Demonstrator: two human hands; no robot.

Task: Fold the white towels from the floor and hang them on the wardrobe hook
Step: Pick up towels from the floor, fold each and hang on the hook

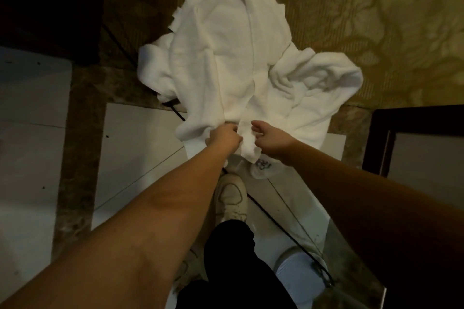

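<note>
The floor [37,133] filled the view: pale glossy tiles with a brown marble border near the person, and further out a tan patterned carpet [376,20] taking over. Dark wooden furniture [50,2] sat in the upper left corner, and a dark-framed panel [414,138] stood at the right edge. Right in the middle lay the white towels [226,52], a big crumpled heap spread across the line where carpet met tile, one long piece running down the centre with a rumpled bunch bulging out to the right. Both bare forearms reached down and forward to the heap's near edge. The left hand [224,137] had its fingers curled tight, gripping the towel's near end. The right hand [267,139] was just beside it, fingers also curled, pinching the same near end of cloth, and a small fold hung between the two. Below them, a pale sneaker [232,198] stood on the tile, with a black trouser leg [233,258] above it. A white slipper with printed lettering [261,168] peeked out under the towel's edge.
</note>
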